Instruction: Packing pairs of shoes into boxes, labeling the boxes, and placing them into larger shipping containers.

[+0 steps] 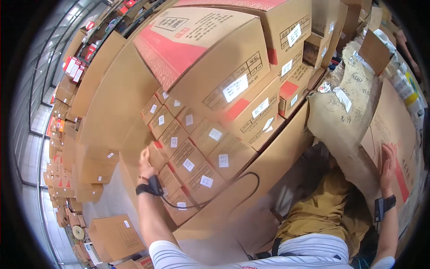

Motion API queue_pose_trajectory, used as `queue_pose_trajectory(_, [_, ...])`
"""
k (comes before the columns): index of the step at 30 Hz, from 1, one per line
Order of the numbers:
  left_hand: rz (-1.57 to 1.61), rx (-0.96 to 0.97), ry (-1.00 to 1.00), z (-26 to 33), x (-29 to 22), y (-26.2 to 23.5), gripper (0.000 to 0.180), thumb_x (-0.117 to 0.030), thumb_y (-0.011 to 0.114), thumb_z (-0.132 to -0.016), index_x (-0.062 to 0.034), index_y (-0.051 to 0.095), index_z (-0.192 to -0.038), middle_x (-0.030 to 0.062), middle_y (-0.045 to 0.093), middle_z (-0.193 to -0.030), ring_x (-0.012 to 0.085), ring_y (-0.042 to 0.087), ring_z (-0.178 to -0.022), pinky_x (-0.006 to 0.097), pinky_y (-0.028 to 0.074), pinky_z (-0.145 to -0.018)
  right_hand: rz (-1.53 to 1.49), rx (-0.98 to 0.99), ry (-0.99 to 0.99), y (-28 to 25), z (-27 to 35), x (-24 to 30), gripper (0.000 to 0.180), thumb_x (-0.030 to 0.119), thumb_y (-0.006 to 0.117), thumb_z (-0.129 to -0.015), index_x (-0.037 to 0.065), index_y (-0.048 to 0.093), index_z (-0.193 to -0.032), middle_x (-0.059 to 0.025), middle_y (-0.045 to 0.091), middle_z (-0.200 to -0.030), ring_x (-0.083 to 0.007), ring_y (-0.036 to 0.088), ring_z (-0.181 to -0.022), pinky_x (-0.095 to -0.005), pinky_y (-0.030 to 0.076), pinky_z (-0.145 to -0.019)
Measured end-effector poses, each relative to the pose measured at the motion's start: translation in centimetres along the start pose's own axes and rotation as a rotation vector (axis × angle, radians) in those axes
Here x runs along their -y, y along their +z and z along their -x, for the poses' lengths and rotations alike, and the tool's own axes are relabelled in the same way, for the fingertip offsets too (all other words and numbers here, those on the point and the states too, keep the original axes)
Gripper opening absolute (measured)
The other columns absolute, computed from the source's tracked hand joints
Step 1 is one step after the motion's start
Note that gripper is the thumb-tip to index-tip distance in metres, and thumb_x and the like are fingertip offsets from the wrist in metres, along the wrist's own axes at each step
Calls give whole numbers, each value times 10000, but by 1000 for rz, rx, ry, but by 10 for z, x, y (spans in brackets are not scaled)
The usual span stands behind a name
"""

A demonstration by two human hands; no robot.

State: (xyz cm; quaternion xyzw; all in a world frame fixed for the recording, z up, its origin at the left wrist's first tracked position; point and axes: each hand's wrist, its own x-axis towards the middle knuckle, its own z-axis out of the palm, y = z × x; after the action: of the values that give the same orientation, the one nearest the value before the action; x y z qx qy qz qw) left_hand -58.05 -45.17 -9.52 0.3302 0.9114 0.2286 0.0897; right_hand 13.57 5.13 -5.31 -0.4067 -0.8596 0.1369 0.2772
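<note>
My left hand reaches into a big open carton, fingers stretched out along the side of a small brown box with a red edge. That box sits at the left end of tightly packed small boxes bearing white labels. At the right, my right hand lies flat, fingers extended, against a large cardboard box with a red stripe. Torn cardboard with handwriting stands beside it. Both wrists wear black straps with small devices, and a dark cable runs from the left one.
Large red-and-brown cartons are stacked beyond the small boxes. A labelled carton stands on the floor at lower left. Shelves and more boxes line the far left. Rolls of tape stand at the far right.
</note>
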Motion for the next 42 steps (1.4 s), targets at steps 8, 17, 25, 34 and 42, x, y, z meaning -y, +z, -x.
queue_pose_trajectory(8, [627,3,-58,14,-95,33,695,42,565,-654,-46,448,-1333,125,492,-1317,255,450,-1224,363,410,-980,126,59,-82,-4,-7,20,393,87,511,-677,62,586,-1062,-133,536,-1169,-349,443,-1132,-482,281,-1033])
queue_pose_trajectory(17, [432,227,831,132,-394,56,372,-66,633,-778,13,590,-1139,155,599,-1127,322,552,-1053,412,430,-914,-164,-73,-46,-4,-3,12,380,292,601,-836,81,567,-1150,-140,488,-1255,-335,436,-1158,-435,325,-990])
queue_pose_trajectory(25, [599,451,1194,168,-603,166,258,0,603,-790,-31,662,-1040,145,626,-1089,285,592,-1030,350,459,-903,-469,-345,66,-34,19,-16,345,201,607,-864,87,545,-1184,-137,443,-1271,-318,432,-1175,-393,377,-970])
queue_pose_trajectory(34, [374,87,1025,123,-641,279,499,-94,601,-795,17,484,-1267,208,458,-1313,349,422,-1237,406,336,-1034,-140,-775,663,-137,191,-100,449,167,584,-863,32,465,-1275,-174,453,-1289,-336,427,-1210,-393,346,-1020])
queue_pose_trajectory(42, [578,204,633,89,-648,327,532,-104,591,-830,29,419,-1316,226,405,-1345,341,379,-1270,407,297,-1054,-239,-537,606,-115,193,-95,722,246,631,-825,-11,281,-1403,-230,331,-1425,-357,290,-1343,-425,244,-1087])
